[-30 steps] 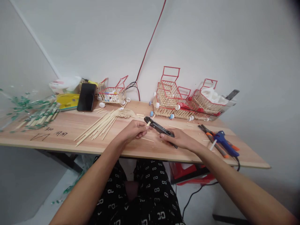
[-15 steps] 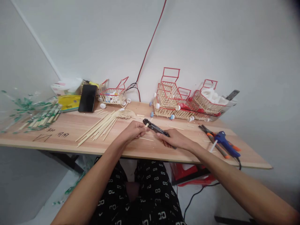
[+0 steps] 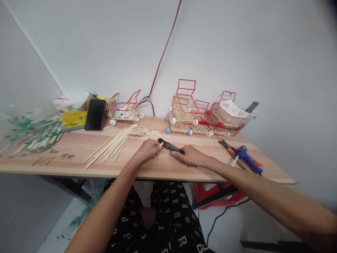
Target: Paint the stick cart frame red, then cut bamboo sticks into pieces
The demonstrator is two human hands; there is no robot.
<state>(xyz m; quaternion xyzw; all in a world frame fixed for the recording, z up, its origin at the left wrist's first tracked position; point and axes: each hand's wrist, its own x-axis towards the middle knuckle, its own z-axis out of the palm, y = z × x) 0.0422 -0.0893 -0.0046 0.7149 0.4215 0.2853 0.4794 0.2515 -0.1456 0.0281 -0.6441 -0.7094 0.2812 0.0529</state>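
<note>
Pliers (image 3: 171, 146) slightly nearer, in right hand (image 3: 191, 154), stick (image 3: 161, 144) in left hand (image 3: 149, 149)

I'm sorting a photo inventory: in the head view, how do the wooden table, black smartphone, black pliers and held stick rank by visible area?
Wooden table
Black smartphone
Black pliers, partly covered by the right hand
Held stick, partly hidden by the left hand

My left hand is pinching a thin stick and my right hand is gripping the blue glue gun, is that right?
Not quite: in the head view, your right hand grips a black hand tool; the blue glue gun lies on the table. Your left hand is indeed pinching a thin stick.
</note>
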